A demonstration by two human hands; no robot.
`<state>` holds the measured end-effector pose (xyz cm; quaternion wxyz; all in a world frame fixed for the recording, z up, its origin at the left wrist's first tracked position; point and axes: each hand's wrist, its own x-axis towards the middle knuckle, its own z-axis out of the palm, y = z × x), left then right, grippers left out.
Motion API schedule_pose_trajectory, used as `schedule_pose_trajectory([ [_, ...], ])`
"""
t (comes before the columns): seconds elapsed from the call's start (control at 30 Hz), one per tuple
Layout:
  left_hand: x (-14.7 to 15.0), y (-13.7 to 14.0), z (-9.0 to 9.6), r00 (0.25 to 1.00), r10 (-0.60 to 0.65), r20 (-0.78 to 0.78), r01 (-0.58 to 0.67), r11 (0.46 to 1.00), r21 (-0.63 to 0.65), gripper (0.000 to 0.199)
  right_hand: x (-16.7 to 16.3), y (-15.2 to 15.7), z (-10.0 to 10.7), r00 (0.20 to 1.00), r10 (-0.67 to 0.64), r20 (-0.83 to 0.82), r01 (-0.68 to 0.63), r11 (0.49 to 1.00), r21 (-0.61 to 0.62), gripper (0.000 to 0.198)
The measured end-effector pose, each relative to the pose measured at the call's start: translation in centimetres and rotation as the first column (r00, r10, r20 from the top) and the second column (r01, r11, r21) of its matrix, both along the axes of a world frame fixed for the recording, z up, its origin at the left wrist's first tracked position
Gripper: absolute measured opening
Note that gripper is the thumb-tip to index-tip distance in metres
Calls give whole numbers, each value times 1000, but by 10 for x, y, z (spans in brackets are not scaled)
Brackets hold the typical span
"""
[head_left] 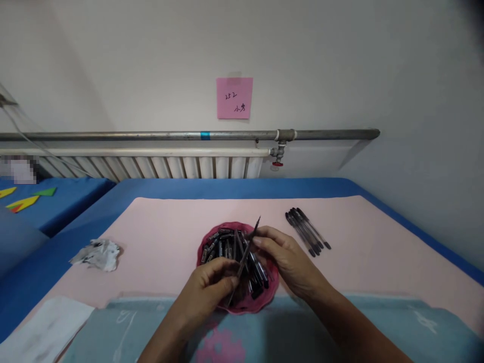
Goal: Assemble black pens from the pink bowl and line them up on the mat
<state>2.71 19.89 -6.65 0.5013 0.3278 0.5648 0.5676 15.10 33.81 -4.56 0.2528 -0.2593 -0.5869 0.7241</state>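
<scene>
Above a pink basket (265,303) I hold a slim dark pen refill (244,258), slanted with its pointed tip up and to the right. My left hand (212,285) pinches it at its lower part between thumb and fingers. Near the tip, the fingers of my right hand (282,254) are closed on its upper part. Loose pen parts (223,247), dark and clear, such as caps and barrels, fill the basket below. Part of the basket and its contents is hidden behind my hands.
Several capped black pens (308,231) lie side by side on the pink table cover (170,222). Crumpled plastic (99,254) rests at the left, with white paper (47,327) nearer me. A blue-grey cloth (124,322) covers the near edge. A radiator (181,166) stands behind.
</scene>
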Motion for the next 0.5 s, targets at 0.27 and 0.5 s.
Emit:
schedule_pose_trajectory([
  [0.27, 0, -1, -3, 998, 37, 58, -37, 999, -4, 23, 0, -1, -1, 1000, -1, 10, 1, 1000, 15, 22],
  [0.5, -4, 1, 7, 941, 204, 270, -215, 977, 12, 25, 3, 8, 0, 993, -115, 40, 113, 992, 52, 20],
])
